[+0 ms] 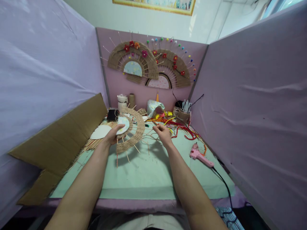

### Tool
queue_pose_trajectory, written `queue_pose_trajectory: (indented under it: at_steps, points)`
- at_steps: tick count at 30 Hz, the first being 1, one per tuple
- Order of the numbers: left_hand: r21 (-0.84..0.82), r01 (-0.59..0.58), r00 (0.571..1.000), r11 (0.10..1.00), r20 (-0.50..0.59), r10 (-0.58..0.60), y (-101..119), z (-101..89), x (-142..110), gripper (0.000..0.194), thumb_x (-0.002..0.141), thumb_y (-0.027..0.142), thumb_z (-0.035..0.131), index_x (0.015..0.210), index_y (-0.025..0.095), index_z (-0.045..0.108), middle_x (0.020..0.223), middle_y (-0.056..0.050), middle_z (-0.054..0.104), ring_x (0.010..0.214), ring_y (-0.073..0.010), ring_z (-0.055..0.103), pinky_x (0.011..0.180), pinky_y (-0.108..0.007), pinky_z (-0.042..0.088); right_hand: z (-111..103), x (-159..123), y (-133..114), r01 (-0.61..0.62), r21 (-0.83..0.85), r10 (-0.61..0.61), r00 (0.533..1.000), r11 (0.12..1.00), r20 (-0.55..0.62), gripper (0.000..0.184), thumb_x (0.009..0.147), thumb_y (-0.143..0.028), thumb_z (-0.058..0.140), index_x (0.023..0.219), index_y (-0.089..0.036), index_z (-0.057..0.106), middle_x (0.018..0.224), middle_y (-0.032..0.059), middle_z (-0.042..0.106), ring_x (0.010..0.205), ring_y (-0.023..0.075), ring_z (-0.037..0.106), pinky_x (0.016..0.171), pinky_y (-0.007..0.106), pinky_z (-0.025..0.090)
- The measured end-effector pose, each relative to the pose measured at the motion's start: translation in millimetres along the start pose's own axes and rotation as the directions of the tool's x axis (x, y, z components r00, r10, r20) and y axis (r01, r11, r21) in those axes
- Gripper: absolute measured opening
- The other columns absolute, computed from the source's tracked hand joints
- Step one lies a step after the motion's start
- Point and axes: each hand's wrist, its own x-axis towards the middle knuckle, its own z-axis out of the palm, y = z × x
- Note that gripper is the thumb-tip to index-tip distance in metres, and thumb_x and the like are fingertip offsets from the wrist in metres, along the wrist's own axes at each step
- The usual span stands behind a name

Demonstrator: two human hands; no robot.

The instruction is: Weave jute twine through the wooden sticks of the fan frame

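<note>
At the bottom of the frame, a mint cloth (141, 188) covers the table. Right of centre lies a pink glue gun (200, 157), its black cord (226, 185) running down to the lower right. In mid-frame, the left hand (112, 135) is clamped on a half-round fan (139, 129), thumb on its pale centre; thin sticks poke out past the twine band. Just right of the fan, the right hand (164, 133) has thumb and fingertips pinched together; whether a strand is between them is too small to tell. At left, cardboard (69, 137) leans beside a spread of sticks (89, 146) with a white piece (99, 132) on top. Farther up, red stems (190, 135) lie right of centre, below a tub (183, 117). A white jar (122, 101) stands left of centre. At upper centre, two flowered fans overlap on a pink panel (111, 89).
</note>
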Motion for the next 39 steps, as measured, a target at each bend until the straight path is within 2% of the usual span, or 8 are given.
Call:
queue_pose_trajectory:
  at_steps: [7, 15, 19, 21, 24, 30, 34, 39]
  points:
    - [0.025, 0.037, 0.999, 0.999, 0.019, -0.037, 1, 1.0, -2, 0.014, 0.069, 0.020, 0.064, 0.081, 0.014, 0.062, 0.059, -0.002, 0.066, 0.043, -0.0132, 0.059, 0.038, -0.021, 0.048, -3, 1, 0, -0.056, 0.017, 0.055, 0.995, 0.998, 0.083, 0.032, 0.070, -0.045, 0.065, 0.059, -0.018, 0.053, 0.056, -0.0041, 0.042, 0.054, 0.0099, 0.035, 0.054, 0.024, 0.027]
    - [-0.113, 0.044, 0.998, 0.993, 0.055, -0.038, 5, -1.4, -6, 0.007, 0.074, 0.018, 0.058, 0.073, 0.012, 0.060, 0.053, -0.002, 0.063, 0.037, -0.0112, 0.055, 0.032, -0.019, 0.043, -3, -2, 1, -0.179, 0.175, 0.136, 0.963, 0.968, 0.235, 0.029, 0.070, -0.048, 0.064, 0.071, -0.020, 0.058, 0.059, -0.0043, 0.047, 0.054, 0.0097, 0.039, 0.054, 0.023, 0.032]
    - [-0.146, 0.056, 0.995, 0.988, 0.089, -0.044, 5, 0.0, -6, 0.006, 0.074, 0.017, 0.057, 0.075, 0.012, 0.060, 0.053, -0.003, 0.063, 0.037, -0.0110, 0.055, 0.032, -0.018, 0.043, -2, -4, -1, -0.184, 0.142, 0.136, 0.947, 0.973, 0.291, 0.029, 0.068, -0.048, 0.066, 0.073, -0.020, 0.060, 0.062, -0.0035, 0.051, 0.057, 0.0100, 0.043, 0.055, 0.023, 0.035]
    - [-0.144, 0.062, 0.991, 0.988, 0.128, -0.044, 1, -0.6, -3, 0.008, 0.074, 0.017, 0.057, 0.077, 0.011, 0.061, 0.052, -0.003, 0.063, 0.036, -0.0109, 0.054, 0.031, -0.018, 0.042, 0, -5, -2, -0.148, 0.104, 0.114, 0.953, 0.983, 0.282, 0.028, 0.069, -0.047, 0.065, 0.071, -0.019, 0.060, 0.062, -0.0030, 0.052, 0.058, 0.0101, 0.043, 0.055, 0.023, 0.035]
    - [-0.101, 0.072, 0.981, 0.992, 0.186, -0.052, -6, -3.0, 4, 0.013, 0.073, 0.020, 0.061, 0.081, 0.011, 0.063, 0.056, -0.004, 0.065, 0.039, -0.0114, 0.056, 0.032, -0.018, 0.042, 2, -4, -2, -0.091, 0.061, 0.077, 0.976, 0.994, 0.202, 0.028, 0.068, -0.045, 0.065, 0.066, -0.018, 0.059, 0.060, -0.0028, 0.051, 0.056, 0.0102, 0.042, 0.055, 0.024, 0.034]
    - [-0.034, 0.097, 0.971, 0.995, 0.225, -0.087, -12, -3.7, 6, 0.017, 0.072, 0.023, 0.063, 0.085, 0.012, 0.064, 0.061, -0.006, 0.067, 0.047, -0.0140, 0.060, 0.042, -0.022, 0.049, 5, -1, 2, -0.037, 0.012, 0.035, 0.990, 0.999, 0.136, 0.031, 0.067, -0.048, 0.064, 0.066, -0.017, 0.059, 0.060, -0.0015, 0.052, 0.058, 0.0115, 0.042, 0.055, 0.024, 0.035]
    - [-0.028, 0.106, 0.953, 0.994, 0.290, -0.093, -12, -1.6, 3, 0.017, 0.073, 0.019, 0.063, 0.088, 0.011, 0.065, 0.074, -0.009, 0.070, 0.063, -0.0170, 0.066, 0.057, -0.025, 0.055, 4, 0, 3, -0.044, 0.018, 0.042, 0.995, 0.999, 0.093, 0.029, 0.068, -0.046, 0.064, 0.068, -0.017, 0.061, 0.062, -0.0012, 0.054, 0.059, 0.0116, 0.044, 0.057, 0.025, 0.036]
    - [0.005, -0.017, 0.925, 1.000, 0.380, 0.014, -15, -2.2, 6, 0.026, 0.071, 0.022, 0.070, 0.095, 0.013, 0.065, 0.081, -0.008, 0.070, 0.064, -0.0148, 0.064, 0.060, -0.025, 0.054, 4, 0, 2, -0.042, 0.024, 0.040, 0.997, 0.999, 0.071, 0.026, 0.069, -0.043, 0.063, 0.067, -0.017, 0.061, 0.060, -0.0014, 0.054, 0.058, 0.0117, 0.044, 0.057, 0.025, 0.036]
